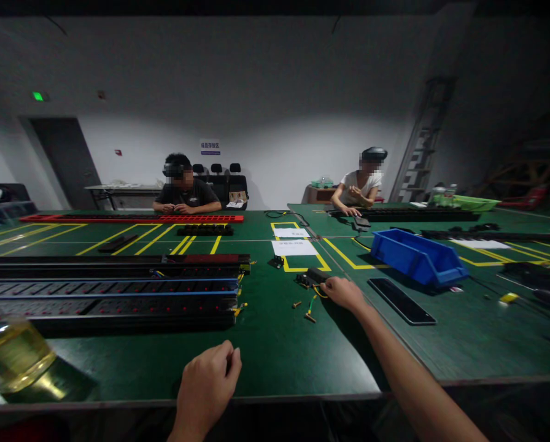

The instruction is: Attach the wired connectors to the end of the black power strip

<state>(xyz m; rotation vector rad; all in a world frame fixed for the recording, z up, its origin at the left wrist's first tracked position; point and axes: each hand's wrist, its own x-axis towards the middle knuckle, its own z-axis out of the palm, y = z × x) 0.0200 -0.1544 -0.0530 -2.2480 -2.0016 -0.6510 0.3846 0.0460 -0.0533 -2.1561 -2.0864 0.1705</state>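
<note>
My left hand point(208, 383) is closed in a loose fist near the table's front edge, with nothing visible in it. Farther forward, my right hand point(344, 293) has its fingers bent at a small black part point(318, 274) with a yellow wire; its fingertips are too small to show a firm hold. Beside it lie small black pieces point(302, 280), a green-yellow wire point(311, 302) and a small brass-coloured screw point(296, 304). Right of my right arm lies a dark phone-like slab point(401, 301). Long black strips with red dots point(164, 307) stretch across the left side.
A blue bin point(415, 258) stands to the right. Paper sheets point(294, 247) lie ahead on the green table point(275, 362). At the left front is a bottle of yellow liquid point(15, 353). Two people point(187, 195) point(355, 189) work across the table.
</note>
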